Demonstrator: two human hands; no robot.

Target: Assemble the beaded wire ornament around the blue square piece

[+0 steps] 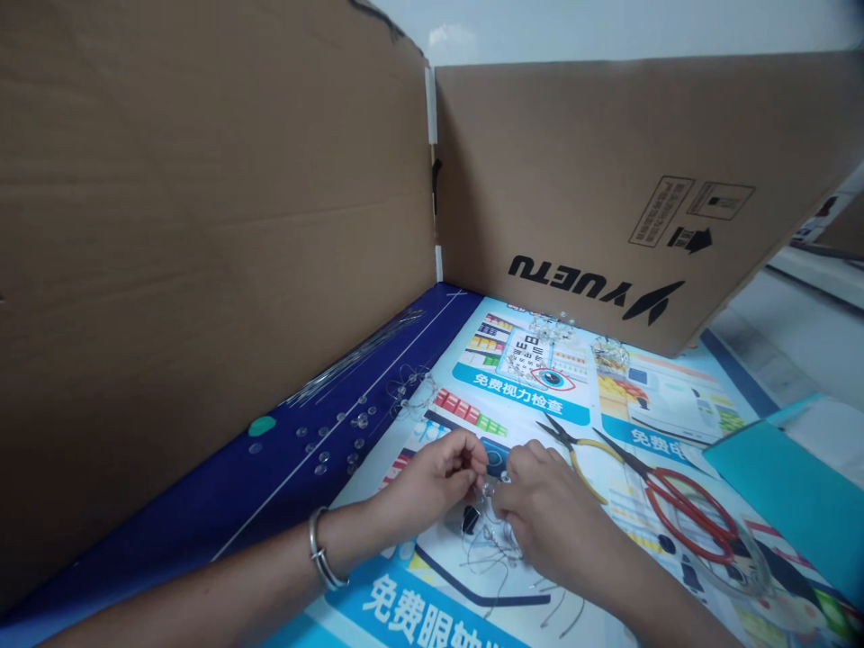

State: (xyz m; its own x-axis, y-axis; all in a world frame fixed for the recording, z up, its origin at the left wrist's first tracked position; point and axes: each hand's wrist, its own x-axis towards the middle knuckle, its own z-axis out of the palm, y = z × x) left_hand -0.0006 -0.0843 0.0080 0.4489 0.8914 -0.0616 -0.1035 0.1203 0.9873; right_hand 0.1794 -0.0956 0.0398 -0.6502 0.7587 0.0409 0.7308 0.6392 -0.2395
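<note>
Beadwork (498, 537), clear and silver.
The white and light-blue sheet (573, 410) is patterned with multicoloured pictures; its dark-blue border (276, 477) is lined in white. Scissors (653, 477) are handled in red, pliers (573, 441) in yellow. The brown carton (573, 162) is lettered in black. The folder (789, 504) is coloured turquoise, the disc (262, 426) green, the bangle (315, 540) and wires (357, 358) silver.

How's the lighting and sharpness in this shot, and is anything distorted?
In the head view: dim, bluish light; soft shadow on the right cardboard panel near the corner; edges seem stretched; black lettering is readable; wires beside the right hand look too fine to trace.
</note>
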